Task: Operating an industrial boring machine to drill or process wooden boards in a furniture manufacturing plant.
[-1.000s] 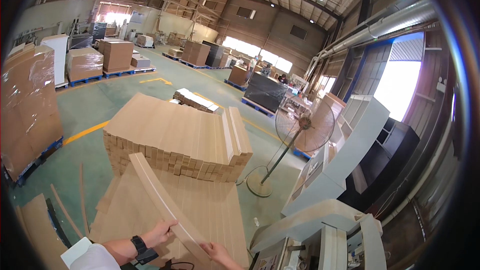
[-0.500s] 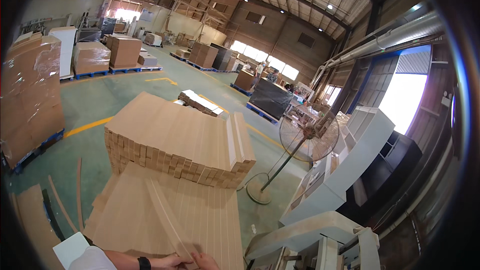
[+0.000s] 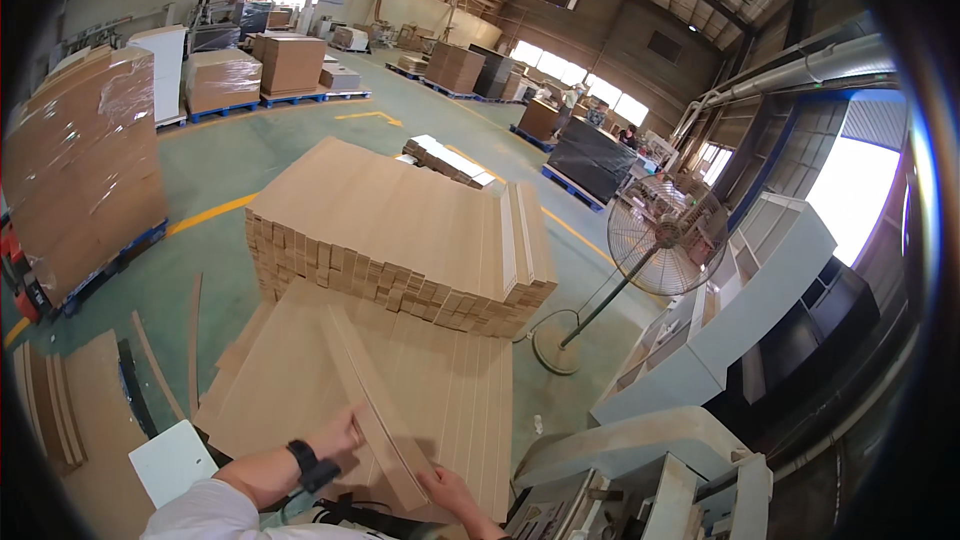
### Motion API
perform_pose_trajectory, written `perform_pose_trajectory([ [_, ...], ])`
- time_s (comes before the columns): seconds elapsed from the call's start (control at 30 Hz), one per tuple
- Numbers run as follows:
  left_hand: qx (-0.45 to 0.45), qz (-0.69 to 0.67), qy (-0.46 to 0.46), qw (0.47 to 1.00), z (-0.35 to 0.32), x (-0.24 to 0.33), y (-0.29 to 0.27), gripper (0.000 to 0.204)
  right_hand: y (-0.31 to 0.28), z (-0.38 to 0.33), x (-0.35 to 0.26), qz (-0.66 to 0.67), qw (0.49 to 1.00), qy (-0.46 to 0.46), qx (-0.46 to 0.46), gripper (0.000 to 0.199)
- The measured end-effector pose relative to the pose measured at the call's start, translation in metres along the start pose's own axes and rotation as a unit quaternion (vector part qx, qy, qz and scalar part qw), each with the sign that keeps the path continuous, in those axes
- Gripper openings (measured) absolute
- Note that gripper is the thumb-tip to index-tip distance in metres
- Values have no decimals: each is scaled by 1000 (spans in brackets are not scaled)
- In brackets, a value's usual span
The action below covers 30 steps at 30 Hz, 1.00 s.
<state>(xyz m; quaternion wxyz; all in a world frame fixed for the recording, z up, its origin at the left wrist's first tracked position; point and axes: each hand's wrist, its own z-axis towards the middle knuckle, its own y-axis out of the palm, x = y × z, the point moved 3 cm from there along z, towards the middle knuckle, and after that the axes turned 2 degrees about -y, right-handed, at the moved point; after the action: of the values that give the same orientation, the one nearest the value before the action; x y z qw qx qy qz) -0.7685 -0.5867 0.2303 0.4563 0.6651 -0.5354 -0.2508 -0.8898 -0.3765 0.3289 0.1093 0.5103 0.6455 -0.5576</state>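
A long, narrow light-brown board strip (image 3: pixel 372 402) lies slantwise across a layer of similar flat strips (image 3: pixel 275 375). My left hand (image 3: pixel 342 436), with a dark band on its wrist, is closed at the strip's left edge. Around the right edge near its close end, the fingers of my right hand (image 3: pixel 448 488) are closed too. Some fingertips are hidden by the strip. Just beyond the layer rises a taller stack of strips (image 3: pixel 375 205), with uneven ends facing me. A few pale strips (image 3: pixel 515 240) run along its right side.
A pedestal fan (image 3: pixel 665 235) stands to the right, near white cabinet frames (image 3: pixel 715 315) and a pale machine (image 3: pixel 610 445). On the left are a wrapped pallet load (image 3: pixel 90 170), a white panel (image 3: pixel 172 465) and loose thin strips (image 3: pixel 157 365) on the floor.
My view has shifted, showing more of both arms. My hands, close together before, are now apart on opposite edges of the strip. Its near end now shows.
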Motion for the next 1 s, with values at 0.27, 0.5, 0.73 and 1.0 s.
perform_pose_trajectory([
  [0.27, 11, 118, 405, 907, -75, 180, 164, 22, -70, -54, 32, -50, 995, -83, -21, 47],
  [0.5, -78, 182, 434, 879, -90, 87, 272, 28, -59, -22, -45, -60, 988, -52, 132, 42],
  [0.73, -108, 187, 395, 893, -69, 63, 281, 20, -55, -7, -71, -43, 945, -124, 300, 45],
  [1.0, -56, 119, 351, 927, -102, 75, 279, 24, -93, -1, -59, 87, 906, -113, 399, 38],
])
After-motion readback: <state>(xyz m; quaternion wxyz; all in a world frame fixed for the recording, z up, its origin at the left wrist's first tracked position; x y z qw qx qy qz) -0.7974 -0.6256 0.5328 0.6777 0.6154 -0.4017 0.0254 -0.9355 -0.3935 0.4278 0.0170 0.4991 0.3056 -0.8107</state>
